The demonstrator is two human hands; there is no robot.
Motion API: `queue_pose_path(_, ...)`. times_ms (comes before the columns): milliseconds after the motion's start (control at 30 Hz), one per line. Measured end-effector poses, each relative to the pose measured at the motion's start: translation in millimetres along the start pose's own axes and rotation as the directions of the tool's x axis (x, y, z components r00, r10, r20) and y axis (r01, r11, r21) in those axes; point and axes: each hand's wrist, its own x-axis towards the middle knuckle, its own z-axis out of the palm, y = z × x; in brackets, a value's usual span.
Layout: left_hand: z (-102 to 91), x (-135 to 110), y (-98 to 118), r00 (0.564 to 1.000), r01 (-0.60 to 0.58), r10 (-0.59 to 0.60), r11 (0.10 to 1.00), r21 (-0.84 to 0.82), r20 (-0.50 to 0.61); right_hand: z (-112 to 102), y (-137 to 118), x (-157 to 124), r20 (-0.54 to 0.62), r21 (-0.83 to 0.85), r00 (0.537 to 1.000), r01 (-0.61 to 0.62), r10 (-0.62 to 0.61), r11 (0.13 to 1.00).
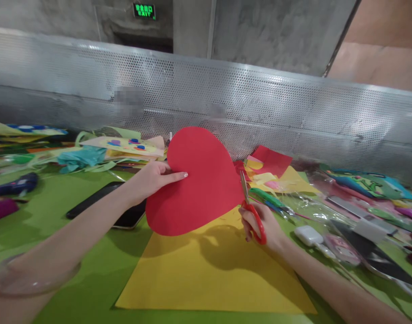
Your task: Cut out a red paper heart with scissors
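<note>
The left hand (154, 180) has its fingers clamped on a red paper heart (202, 189) at the notch; the right hand (271, 226) grips red-handled scissors (259, 224), blades by the tip. Held above a yellow sheet (206, 279), with bare green worktop (98, 274) leftward, the smooth-edged heart points right, long axis roughly sideways, plain and flat.

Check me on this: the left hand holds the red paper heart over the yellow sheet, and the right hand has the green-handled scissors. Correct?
One slip: the scissors have red handles, not green, as the head view shows. The left hand does hold the red paper heart over the yellow sheet, and the right hand has the scissors.
</note>
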Motion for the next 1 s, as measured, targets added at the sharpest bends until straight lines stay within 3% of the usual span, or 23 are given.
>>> queue_pose_path(1000, 2.2, -2.9, 3.5, 1.0, -0.005, 0.006, 1.0, 0.015, -0.021, 2.2, 2.7, -0.7, 0.01, -0.102, 1.0, -0.022, 0.023, 0.995)
